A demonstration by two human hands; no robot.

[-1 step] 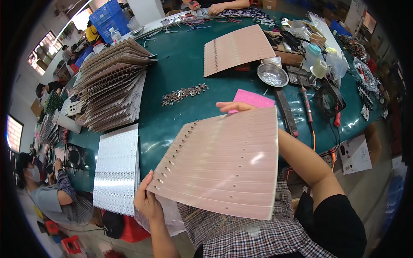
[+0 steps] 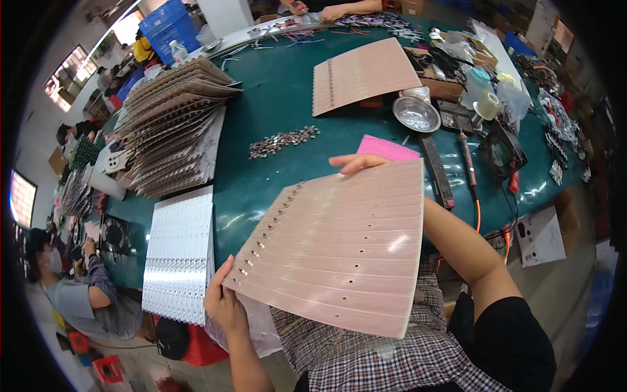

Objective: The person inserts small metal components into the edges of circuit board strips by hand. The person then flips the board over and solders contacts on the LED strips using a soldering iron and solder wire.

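Observation:
A pale pink, ridged panel (image 2: 326, 242) is tilted above the table's near edge, with small metal clips along its left side and a line of small holes toward its right. My left hand (image 2: 225, 304) pinches its lower left corner, thumb on top. At the far edge, my right hand (image 2: 359, 162) holds the panel with fingers pointing left; the panel covers my right wrist and part of that forearm. Beyond it lies a heap of small metal pieces (image 2: 284, 142). A pink pad (image 2: 388, 148) shows just behind my right hand.
A tall stack of similar panels (image 2: 173, 130) stands left, beside white perforated sheets (image 2: 177, 255). Another pink panel (image 2: 366, 73) lies at the back. Rightward are a metal bowl (image 2: 417, 114), a dark bar (image 2: 436, 171), a soldering iron (image 2: 467, 160) and a small fan (image 2: 503, 153). Other people work nearby.
The panel has tipped slightly, its lower right corner shifting down and left, and its holes show darker. Both hands keep their hold. The whole view has shifted a little.

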